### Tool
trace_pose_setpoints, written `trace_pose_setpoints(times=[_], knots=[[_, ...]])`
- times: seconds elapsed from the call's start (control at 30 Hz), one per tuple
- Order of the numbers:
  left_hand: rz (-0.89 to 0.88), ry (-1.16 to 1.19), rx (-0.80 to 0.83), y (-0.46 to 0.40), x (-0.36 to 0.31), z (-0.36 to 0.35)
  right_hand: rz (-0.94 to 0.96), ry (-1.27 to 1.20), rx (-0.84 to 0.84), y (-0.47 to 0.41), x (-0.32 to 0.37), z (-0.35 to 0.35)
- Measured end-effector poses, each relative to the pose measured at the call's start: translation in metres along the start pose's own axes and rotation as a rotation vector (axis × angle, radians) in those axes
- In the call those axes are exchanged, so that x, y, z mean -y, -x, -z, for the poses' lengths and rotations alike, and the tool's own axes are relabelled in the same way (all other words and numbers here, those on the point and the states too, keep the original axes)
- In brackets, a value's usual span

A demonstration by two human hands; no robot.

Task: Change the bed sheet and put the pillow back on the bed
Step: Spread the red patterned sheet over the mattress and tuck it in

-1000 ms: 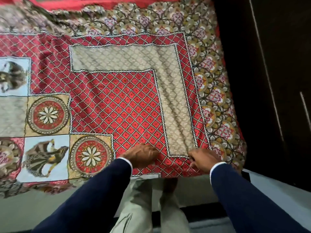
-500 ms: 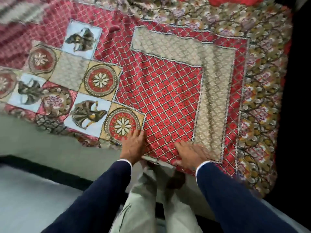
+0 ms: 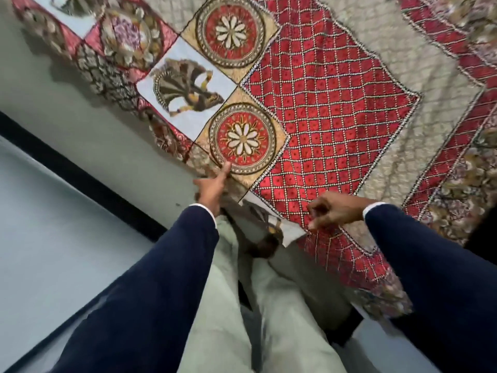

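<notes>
The patterned bed sheet (image 3: 322, 109), with red lattice, beige bands and flower medallions, lies spread over the bed and hangs over its near edge. My left hand (image 3: 212, 187) grips the hanging edge just below a flower medallion, thumb on top and fingers hidden beneath the cloth. My right hand (image 3: 333, 210) lies on the red lattice near the edge, its fingers curled and pinching the sheet beside a turned-up fold with a white patch (image 3: 271, 219). No pillow is in view.
The bed's pale side (image 3: 113, 135) drops below the sheet's edge to a dark strip (image 3: 80, 173) and a pale floor (image 3: 53, 238). My legs in light trousers (image 3: 269, 305) stand against the bed. A dark gap (image 3: 484, 232) lies at the right.
The view has swung left and closer to the sheet's edge. Both hands went from lying flat on the sheet to taking hold of it, the left now at the hanging edge.
</notes>
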State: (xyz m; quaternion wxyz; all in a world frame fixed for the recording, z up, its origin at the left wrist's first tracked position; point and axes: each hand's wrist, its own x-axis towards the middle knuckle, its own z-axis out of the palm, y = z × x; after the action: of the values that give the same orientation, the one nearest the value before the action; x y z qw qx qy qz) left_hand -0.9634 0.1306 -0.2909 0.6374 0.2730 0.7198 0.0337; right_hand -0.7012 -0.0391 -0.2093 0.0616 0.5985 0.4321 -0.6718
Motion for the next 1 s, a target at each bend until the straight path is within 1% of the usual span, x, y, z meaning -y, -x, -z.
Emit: trace_pose_setpoints(times=[0.03,0.07,0.1,0.17,0.23,0.33,0.4,0.5,0.57,0.63,0.7,0.77,0.87,0.93,1.0], knots=[[0.06,0.008,0.114,0.001,0.014,0.0,-0.038,0.045,-0.021,-0.004,0.001,-0.006],[0.071,0.008,0.194,0.006,0.023,-0.001,-0.067,0.108,-0.057,-0.007,0.003,-0.014],[0.031,-0.014,0.202,0.006,0.033,-0.001,-0.091,0.173,-0.098,-0.013,0.006,-0.023],[-0.111,-0.054,0.095,0.007,0.045,0.002,-0.146,0.257,-0.183,-0.021,0.01,-0.035],[-0.17,-0.119,0.024,-0.003,0.056,0.015,-0.2,0.294,-0.206,-0.026,0.011,-0.039],[-0.171,-0.201,-0.009,-0.018,0.06,0.033,-0.21,0.251,-0.197,-0.028,0.017,-0.035],[-0.132,-0.201,-0.003,-0.011,0.045,0.04,-0.141,0.196,-0.19,-0.029,0.032,-0.027],[-0.043,-0.117,0.023,-0.002,0.026,0.052,-0.032,0.114,-0.294,-0.042,0.064,-0.01],[0.009,-0.002,0.035,0.003,0.014,0.065,0.025,0.093,-0.385,-0.06,0.092,0.004],[-0.006,0.268,0.085,0.0,0.001,0.076,0.078,0.108,-0.44,-0.085,0.122,0.015],[-0.065,0.533,0.2,-0.006,-0.021,0.085,0.122,0.167,-0.483,-0.111,0.153,0.025],[-0.097,0.692,0.252,-0.026,-0.047,0.096,0.132,0.237,-0.526,-0.139,0.184,0.038],[-0.077,0.747,0.181,-0.068,-0.093,0.114,0.183,0.266,-0.581,-0.175,0.224,0.057],[-0.026,0.767,0.196,-0.11,-0.112,0.134,0.227,0.307,-0.617,-0.202,0.251,0.069],[0.014,0.732,0.228,-0.13,-0.134,0.16,0.222,0.367,-0.628,-0.221,0.276,0.078]])
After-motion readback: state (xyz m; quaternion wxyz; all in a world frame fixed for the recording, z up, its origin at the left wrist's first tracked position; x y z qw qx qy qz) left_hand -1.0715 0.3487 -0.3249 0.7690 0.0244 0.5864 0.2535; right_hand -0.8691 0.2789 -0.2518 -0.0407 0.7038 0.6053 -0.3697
